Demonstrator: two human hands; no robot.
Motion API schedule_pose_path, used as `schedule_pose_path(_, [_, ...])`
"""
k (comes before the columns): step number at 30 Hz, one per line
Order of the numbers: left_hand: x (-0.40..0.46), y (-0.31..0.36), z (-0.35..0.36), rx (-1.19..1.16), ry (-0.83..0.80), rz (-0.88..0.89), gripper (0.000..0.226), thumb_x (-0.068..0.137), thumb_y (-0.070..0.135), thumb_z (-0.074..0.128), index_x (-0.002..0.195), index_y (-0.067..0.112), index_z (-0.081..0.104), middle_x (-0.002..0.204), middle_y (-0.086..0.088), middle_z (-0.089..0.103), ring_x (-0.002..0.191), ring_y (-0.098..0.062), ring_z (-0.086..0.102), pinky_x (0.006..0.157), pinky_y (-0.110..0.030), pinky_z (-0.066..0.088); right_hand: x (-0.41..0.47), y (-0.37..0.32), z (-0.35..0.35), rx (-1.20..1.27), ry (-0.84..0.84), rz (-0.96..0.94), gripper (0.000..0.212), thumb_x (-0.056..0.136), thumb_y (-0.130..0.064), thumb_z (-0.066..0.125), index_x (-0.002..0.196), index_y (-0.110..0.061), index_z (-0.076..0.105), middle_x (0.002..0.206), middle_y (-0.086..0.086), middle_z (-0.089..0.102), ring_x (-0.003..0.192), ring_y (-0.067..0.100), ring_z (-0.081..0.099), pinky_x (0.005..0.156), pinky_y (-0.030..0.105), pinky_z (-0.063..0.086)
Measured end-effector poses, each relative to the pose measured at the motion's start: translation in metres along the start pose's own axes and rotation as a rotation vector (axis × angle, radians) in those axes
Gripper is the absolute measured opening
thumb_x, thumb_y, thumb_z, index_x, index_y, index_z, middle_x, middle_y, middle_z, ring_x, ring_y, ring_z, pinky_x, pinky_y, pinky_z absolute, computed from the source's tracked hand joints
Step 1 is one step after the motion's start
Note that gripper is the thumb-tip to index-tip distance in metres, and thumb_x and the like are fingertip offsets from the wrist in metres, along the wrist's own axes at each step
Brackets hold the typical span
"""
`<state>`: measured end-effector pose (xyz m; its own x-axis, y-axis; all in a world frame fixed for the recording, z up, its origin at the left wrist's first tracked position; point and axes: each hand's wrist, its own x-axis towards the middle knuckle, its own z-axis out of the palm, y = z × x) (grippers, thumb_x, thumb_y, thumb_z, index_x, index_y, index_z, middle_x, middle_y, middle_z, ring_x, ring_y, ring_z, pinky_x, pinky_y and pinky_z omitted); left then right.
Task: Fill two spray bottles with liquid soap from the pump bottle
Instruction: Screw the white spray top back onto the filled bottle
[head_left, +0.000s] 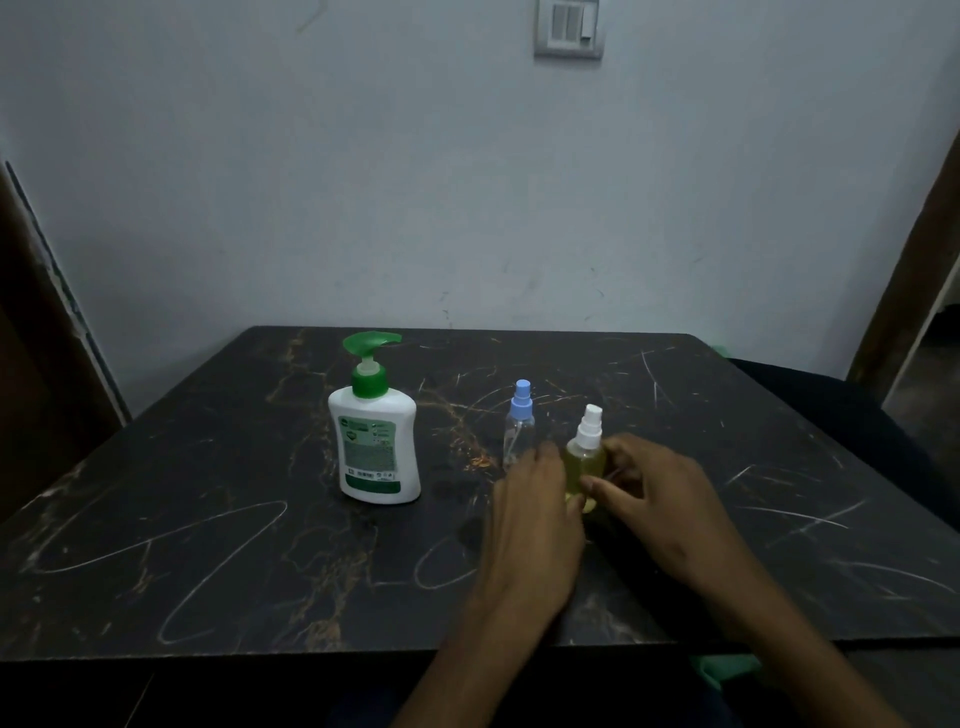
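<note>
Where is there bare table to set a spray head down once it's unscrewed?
Free: the wide left stretch of the table beside the pump bottle, and the right side beyond the right hand. Crowded: the middle, where both hands close around the white-capped spray bottle, with the blue-capped spray bottle just behind the left hand.

Dark marble-look table (208, 519) with gold veins and pale curved scratches, set against the wall. Standing upright on it: white pump bottle (375, 447) with green pump head, left of centre; clear spray bottle (518, 431) with blue cap to its right; beside that, nearer the front edge, spray bottle (586, 457) with white cap, holding yellowish liquid.
</note>
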<state>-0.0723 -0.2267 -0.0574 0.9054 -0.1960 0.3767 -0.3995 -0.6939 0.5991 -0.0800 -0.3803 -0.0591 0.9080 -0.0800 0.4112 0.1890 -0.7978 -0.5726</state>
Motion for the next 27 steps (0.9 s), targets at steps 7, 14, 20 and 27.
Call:
schedule_pose_path(7, [0.027, 0.014, 0.013, 0.125, -0.034, 0.009, 0.027, 0.099, 0.003, 0.060, 0.126, 0.007, 0.062, 0.127, -0.012, 0.066, 0.116, -0.028, 0.065, 0.089, -0.033, 0.050, 0.043, 0.015, 0.012, 0.008, 0.031, 0.038, 0.023, 0.087, -0.026, 0.081, 0.107, -0.025, 0.071, 0.090, -0.018, 0.066, 0.082, 0.000, 0.065, 0.079, 0.032, 0.057])
schedule_pose_path(14, [0.038, 0.010, 0.023, 0.093, -0.041, -0.018, 0.035, 0.094, -0.001, 0.063, 0.128, 0.006, 0.060, 0.129, -0.012, 0.062, 0.120, -0.027, 0.061, 0.097, -0.032, 0.048, 0.059, 0.015, 0.023, 0.042, 0.036, 0.031, 0.024, 0.088, -0.024, 0.079, 0.111, -0.023, 0.071, 0.099, -0.010, 0.070, 0.086, 0.008, 0.067, 0.083, 0.037, 0.057])
schedule_pose_path(20, [0.033, 0.008, 0.026, 0.061, -0.058, -0.015, 0.044, 0.095, 0.001, 0.063, 0.138, 0.007, 0.054, 0.134, -0.009, 0.058, 0.124, -0.024, 0.058, 0.098, -0.028, 0.045, 0.054, 0.015, 0.023, 0.063, 0.008, 0.045, 0.039, 0.087, -0.023, 0.081, 0.124, -0.023, 0.066, 0.106, -0.011, 0.070, 0.087, 0.006, 0.067, 0.085, 0.038, 0.059])
schedule_pose_path(27, [-0.003, 0.004, 0.002, -0.063, -0.006, 0.055, 0.044, 0.100, 0.015, 0.065, 0.142, 0.022, 0.054, 0.135, 0.006, 0.059, 0.126, -0.013, 0.057, 0.109, -0.028, 0.044, 0.025, 0.001, 0.010, -0.015, 0.275, 0.062, 0.046, 0.088, -0.018, 0.079, 0.129, -0.024, 0.059, 0.099, -0.011, 0.065, 0.077, -0.003, 0.060, 0.074, 0.026, 0.052])
